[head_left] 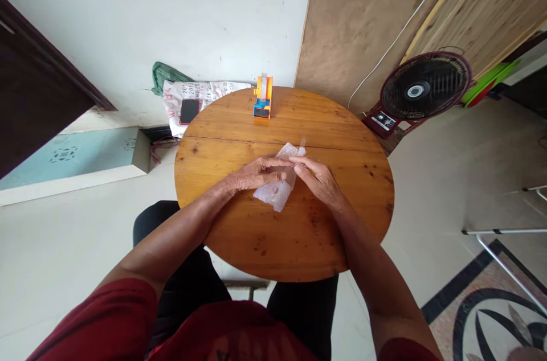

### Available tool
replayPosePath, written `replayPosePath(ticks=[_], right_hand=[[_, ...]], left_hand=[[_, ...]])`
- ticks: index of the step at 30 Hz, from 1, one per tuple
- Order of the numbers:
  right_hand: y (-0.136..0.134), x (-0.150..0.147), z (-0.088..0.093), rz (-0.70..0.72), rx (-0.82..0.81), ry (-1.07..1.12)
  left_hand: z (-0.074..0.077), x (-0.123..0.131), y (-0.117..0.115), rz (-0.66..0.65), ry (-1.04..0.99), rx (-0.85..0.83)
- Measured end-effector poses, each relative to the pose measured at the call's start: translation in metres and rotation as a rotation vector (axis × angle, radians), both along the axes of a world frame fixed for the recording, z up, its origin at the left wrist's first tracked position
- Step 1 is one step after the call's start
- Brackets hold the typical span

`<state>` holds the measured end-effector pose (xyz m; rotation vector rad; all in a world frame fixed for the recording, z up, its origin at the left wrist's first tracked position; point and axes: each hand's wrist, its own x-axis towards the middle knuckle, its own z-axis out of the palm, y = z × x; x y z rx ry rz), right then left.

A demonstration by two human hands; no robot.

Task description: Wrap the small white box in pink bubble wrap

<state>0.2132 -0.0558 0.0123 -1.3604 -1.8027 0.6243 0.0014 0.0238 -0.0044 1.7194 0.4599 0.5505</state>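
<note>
A crumpled, whitish translucent plastic bag (277,195) lies on the round wooden table (273,241), under both hands. My left hand (261,173) rests across the bag from the left, thumb apart from the stretched fingers. From the right, my right hand (317,177) touches the bag's upper part, fingers extended and their tips meeting those of my left hand. A short strip of clear tape (303,142) sticks up at the bag's top end. Whether the fingertips press on tape there is too small to tell.
An orange and blue tape dispenser (262,100) stands at the table's far edge. Beyond the left edge, a phone (189,111) lies on a printed white sack (173,99), near a green bag (164,75). A fan (416,90) stands at the right.
</note>
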Motion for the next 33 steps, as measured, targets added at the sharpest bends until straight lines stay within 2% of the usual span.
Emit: replayPosePath(ticks=[5,9,13,18,20,25,30,33], right_hand=[[0.005,0.011,-0.006,-0.307,0.087,0.111],[0.01,0.016,-0.007,-0.418,0.108,0.294],[0.016,0.013,-0.012,-0.402,0.052,0.455],[0.021,0.012,-0.02,-0.282,-0.031,0.603],[0.022,0.012,-0.02,-0.259,-0.061,0.628],[0.02,0.009,-0.019,-0.182,-0.163,0.648],[0.019,0.006,-0.021,-0.119,-0.298,0.618],[0.019,0.005,-0.023,-0.131,-0.301,0.575]], left_hand=[[-0.006,0.0,0.001,0.263,-0.002,-0.127],[-0.007,0.0,0.005,0.37,-0.086,-0.209],[-0.008,0.0,0.009,0.407,-0.09,-0.207],[-0.016,0.003,0.016,0.653,-0.117,0.116],[-0.019,0.005,0.016,0.643,-0.152,0.126],[-0.021,0.009,0.012,0.472,-0.167,0.026],[-0.019,0.01,0.009,0.487,-0.153,-0.004],[-0.019,0.009,0.01,0.504,-0.135,-0.013]])
